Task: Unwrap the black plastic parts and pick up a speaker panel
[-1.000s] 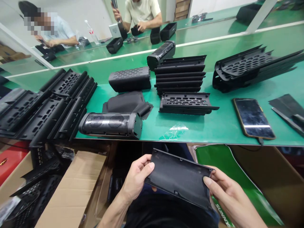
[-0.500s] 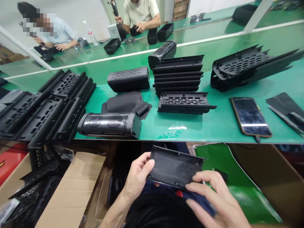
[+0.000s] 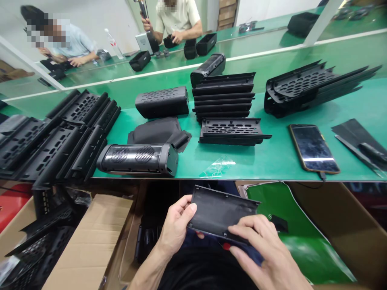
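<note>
A black plastic cover panel (image 3: 211, 205) with raised long edges and small clips lies tilted over my lap, its inner side up. My left hand (image 3: 177, 221) grips its left end, thumb on top and fingers beneath. Over the panel's lower right part, my right hand (image 3: 260, 241) has its fingers apart, the fingertips resting on the inner surface and near edge. Just beyond, on the green bench, lies a black speaker body (image 3: 139, 159) with two round meshes. Behind it are thin black sheets (image 3: 157, 131).
Slotted panels stand stacked at mid-bench (image 3: 231, 129), at left (image 3: 51, 149) and at right (image 3: 305, 84). A phone (image 3: 314, 147) with a cable lies near the front edge. An open cardboard box (image 3: 87, 237) holds more panels below left. Two people sit across the bench.
My right hand has moved left along the panel, its fingertips now further in on the inner surface. The left hand keeps its hold. The view has shifted slightly.
</note>
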Tool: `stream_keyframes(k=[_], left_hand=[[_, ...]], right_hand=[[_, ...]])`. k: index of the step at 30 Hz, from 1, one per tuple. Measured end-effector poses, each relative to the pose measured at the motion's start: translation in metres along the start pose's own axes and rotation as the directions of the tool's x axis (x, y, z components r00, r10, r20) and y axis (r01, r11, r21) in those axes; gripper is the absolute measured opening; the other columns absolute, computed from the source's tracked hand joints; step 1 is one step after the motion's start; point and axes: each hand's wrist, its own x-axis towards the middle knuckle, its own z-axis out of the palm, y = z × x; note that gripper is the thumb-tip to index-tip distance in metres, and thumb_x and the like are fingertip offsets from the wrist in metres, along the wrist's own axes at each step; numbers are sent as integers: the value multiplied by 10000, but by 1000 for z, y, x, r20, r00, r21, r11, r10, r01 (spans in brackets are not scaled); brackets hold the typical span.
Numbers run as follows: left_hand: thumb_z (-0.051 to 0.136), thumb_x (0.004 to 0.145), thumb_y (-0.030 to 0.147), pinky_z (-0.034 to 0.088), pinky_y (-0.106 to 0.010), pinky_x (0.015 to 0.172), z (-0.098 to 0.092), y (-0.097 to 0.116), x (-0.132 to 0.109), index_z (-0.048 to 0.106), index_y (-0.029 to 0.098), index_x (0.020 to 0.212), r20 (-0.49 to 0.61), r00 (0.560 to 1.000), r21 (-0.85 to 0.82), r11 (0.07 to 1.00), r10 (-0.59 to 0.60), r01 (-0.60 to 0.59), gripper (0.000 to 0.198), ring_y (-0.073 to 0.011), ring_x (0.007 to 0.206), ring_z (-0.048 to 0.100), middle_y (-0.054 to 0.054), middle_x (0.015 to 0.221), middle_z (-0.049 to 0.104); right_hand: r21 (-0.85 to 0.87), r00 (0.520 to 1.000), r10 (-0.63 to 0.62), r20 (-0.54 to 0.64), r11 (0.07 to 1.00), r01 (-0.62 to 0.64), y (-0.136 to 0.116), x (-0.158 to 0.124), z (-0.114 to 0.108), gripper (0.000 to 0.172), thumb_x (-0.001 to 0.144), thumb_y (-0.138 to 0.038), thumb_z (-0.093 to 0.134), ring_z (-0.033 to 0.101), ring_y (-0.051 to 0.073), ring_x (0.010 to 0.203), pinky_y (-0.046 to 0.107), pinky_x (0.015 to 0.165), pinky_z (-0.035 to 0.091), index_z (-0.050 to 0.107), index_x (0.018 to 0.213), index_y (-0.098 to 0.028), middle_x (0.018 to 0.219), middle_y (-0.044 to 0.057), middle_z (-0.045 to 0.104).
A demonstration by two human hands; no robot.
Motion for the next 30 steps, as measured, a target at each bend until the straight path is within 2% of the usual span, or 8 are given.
stream_keyframes(k=[3,5,7,9,13,19,24,30], left_hand=[[737,941,440,603,-259,449,2,3,1,701,149,1117,-13,1000,-35,999,-14,13,342,-124,509,630,15,721,646],[745,934,441,604,-255,438,3,6,2,706,147,1092,-19,1000,-51,999,-16,15,337,-117,497,620,16,716,645],[736,940,438,605,-248,437,3,8,3,712,144,1073,-19,1000,-54,998,-13,12,323,-109,492,616,16,717,644],[719,954,433,602,-240,437,4,9,3,715,142,1068,-10,1000,-46,999,-10,10,313,-108,492,623,11,726,651],[722,956,425,603,-237,439,5,9,3,706,145,1091,14,1000,-43,999,-3,4,311,-108,495,630,17,722,632],[724,959,416,597,-238,443,8,20,7,710,150,1120,78,996,-77,996,41,-35,311,-101,479,627,18,738,638],[720,965,410,608,-246,451,22,38,21,715,164,1156,161,983,-96,992,91,-76,312,-118,482,654,4,755,673],[725,956,423,595,-235,441,38,50,29,722,150,1125,219,971,-154,986,96,-63,321,-115,467,637,-6,699,675]], right_hand=[[144,973,141,-184,983,-115,5,-1,-10,168,1046,-339,644,586,228,1079,345,867,493,637,1210,-300,1187,48,589],[294,869,404,-284,900,-322,9,2,-18,176,1033,-449,661,617,211,1001,303,810,499,647,1121,-296,1119,28,634],[502,727,649,-225,717,-485,15,7,-23,317,991,-571,690,623,200,911,276,769,503,635,1130,-291,1003,11,662],[681,661,750,-26,497,-537,20,11,-21,464,941,-652,717,589,189,752,272,684,497,621,1191,-273,810,-10,628],[800,675,709,203,277,-533,26,12,-12,560,820,-678,821,437,146,528,265,496,415,669,1129,-237,699,-28,559],[841,677,720,151,266,-470,24,2,-17,451,831,-583,871,490,145,623,225,598,516,668,1078,-264,749,-39,555],[895,659,742,121,205,-395,32,-4,-34,564,767,-513,940,671,251,904,296,752,621,642,1190,-289,1053,35,686],[932,627,776,69,174,-318,9,1,-46,558,793,-529,914,679,215,802,248,674,599,654,1225,-289,966,19,710]])
